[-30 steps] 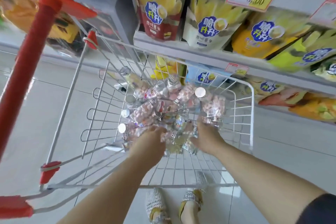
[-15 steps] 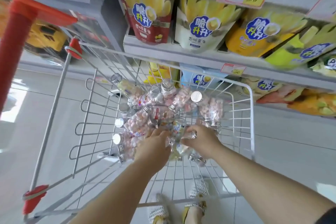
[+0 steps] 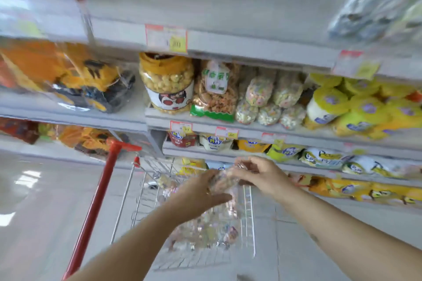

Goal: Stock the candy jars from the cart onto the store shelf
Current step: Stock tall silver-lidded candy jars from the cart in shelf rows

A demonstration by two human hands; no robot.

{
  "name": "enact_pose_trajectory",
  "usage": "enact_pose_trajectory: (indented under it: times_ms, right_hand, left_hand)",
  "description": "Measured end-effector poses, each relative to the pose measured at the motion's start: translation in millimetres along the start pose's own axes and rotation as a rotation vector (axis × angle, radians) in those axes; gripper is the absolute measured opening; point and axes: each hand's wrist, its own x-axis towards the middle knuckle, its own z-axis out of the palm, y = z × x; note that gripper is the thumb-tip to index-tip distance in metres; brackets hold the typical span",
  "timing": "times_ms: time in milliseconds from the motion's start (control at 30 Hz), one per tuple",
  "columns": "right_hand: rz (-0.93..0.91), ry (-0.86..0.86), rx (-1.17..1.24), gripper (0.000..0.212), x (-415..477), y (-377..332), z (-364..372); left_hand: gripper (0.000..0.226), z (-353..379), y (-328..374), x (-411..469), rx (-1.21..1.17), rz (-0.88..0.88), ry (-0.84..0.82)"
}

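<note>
Both hands raised above the wire cart (image 3: 247,217), in front of the shelving. Left hand (image 3: 198,191) cupped under a clear candy jar (image 3: 222,183), fingers curled along its lower side. Right hand (image 3: 258,172) grips the jar's upper end, thumb and fingers closed round it near what looks like a metal cap; motion blur hides the exact finger placement. The jar sits between the two hands, above the cart basket and below the stocked shelves.

More candy jars (image 3: 205,228) lie heaped in the cart basket, pale pink and white contents, blurred. Red cart handle (image 3: 96,207) runs diagonally at left.

Around: shelf edge (image 3: 251,47) above carries a red-and-yellow price tag (image 3: 166,38), digits unreadable. Beneath it, a large tub of puffed snacks (image 3: 167,84) with an orange lid and a cartoon face in red glasses on its label. Just beside it a bag of orange crisps (image 3: 215,91), green-and-white label, text blurred. Next, clear bags of pastel candy (image 3: 269,100), then yellow-green snack packs (image 3: 356,107). To the left, boxed yellow toy trucks (image 3: 86,84). Lower shelf tags (image 3: 181,126) too blurred to read.
</note>
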Motion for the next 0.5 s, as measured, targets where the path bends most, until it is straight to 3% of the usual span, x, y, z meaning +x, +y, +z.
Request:
enact_pose_trajectory:
  times_ms: [67, 133, 267, 300, 400, 500]
  right_hand:
    - [-0.056, -0.008, 0.020, 0.021, -19.8, -37.5, -20.8]
    - [-0.118, -0.020, 0.024, 0.019, -39.1, -71.0, -41.2]
    - [-0.211, -0.042, -0.044, 0.022, -77.0, -130.7, -78.0]
    - [-0.244, -0.031, -0.072, 0.022, -85.0, -143.9, -85.7]
    - [-0.337, 0.030, -0.159, 0.026, -107.5, -178.9, -102.7]
    - [-0.403, 0.045, -0.192, 0.032, -122.9, -204.2, -117.1]
  left_hand:
    - [0.034, -19.7, 40.5, -14.7, 0.003, 0.050, 0.017]
    - [0.019, -36.6, 77.5, -27.1, -0.037, 0.077, 0.023]
    - [0.048, -61.8, 132.7, -41.5, -0.219, 0.052, 0.038]
    - [0.049, -66.1, 145.3, -42.7, -0.246, 0.069, 0.038]
    - [0.020, -80.0, 180.9, -47.3, -0.379, 0.126, -0.023]
    - [0.033, -93.4, 203.2, -42.6, -0.448, 0.212, -0.163]
